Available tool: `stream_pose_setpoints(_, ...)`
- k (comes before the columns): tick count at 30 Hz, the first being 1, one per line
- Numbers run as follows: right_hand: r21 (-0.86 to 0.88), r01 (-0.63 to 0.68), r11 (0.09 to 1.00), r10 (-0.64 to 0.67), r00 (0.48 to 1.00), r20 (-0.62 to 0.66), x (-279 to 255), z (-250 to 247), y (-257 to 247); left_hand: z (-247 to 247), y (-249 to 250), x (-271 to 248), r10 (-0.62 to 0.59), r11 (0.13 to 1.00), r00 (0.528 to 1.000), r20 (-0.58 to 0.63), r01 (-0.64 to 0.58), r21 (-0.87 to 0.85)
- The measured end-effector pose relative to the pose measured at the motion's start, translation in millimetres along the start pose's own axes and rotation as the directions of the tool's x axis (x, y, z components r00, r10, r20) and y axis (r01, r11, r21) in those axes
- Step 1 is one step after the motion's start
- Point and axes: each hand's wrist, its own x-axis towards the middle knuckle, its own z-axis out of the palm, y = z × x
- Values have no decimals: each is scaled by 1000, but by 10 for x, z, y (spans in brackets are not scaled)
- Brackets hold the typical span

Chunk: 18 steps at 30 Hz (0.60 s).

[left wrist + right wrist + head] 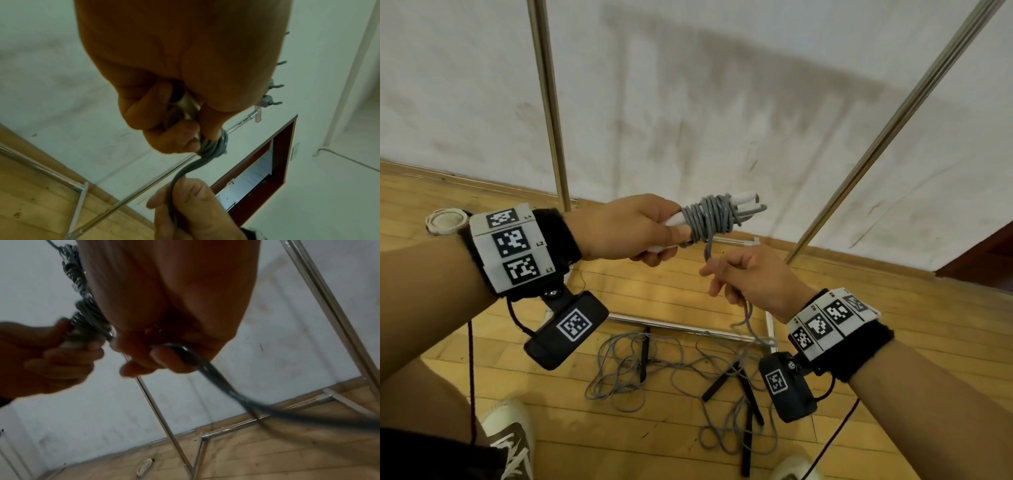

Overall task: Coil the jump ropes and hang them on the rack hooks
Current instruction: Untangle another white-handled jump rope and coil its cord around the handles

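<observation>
My left hand grips the white handles of a grey jump rope, with the grey cord coil wound round them just past my fingers. The loose double strand drops from the coil into my right hand, which holds it in curled fingers just below. In the left wrist view the cord runs from the coil down into the right hand. In the right wrist view the strand leaves my fingers toward the floor. Rack hooks show high on the wall side.
The metal rack's uprights and floor frame stand ahead by the white wall. More jump ropes with black handles lie tangled on the wooden floor. A tape roll lies left. My shoes are below.
</observation>
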Motion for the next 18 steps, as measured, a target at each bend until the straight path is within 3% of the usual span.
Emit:
stream_pose_setpoints(5,-242,46,969,-46,999,7,14,-19,43,17,91,-99,17,1000,983,184,-18,4)
stream_pose_setpoints(10,-152,-57,987,71,994,85,65,-136,71,122,78,-147,-40,987,948,316,-11,161)
stream_pose_setpoints(11,-227,-61,972,83,993,89,72,-157,67,149,64,-142,-63,983,938,342,0,182)
stream_pose_setpoints(14,-506,151,849,-130,989,76,96,-185,31,258,-1,-115,-133,962,912,388,25,271)
stream_pose_setpoints(18,-691,107,715,-211,975,-67,181,-248,15,328,-77,-47,-216,931,926,309,100,350)
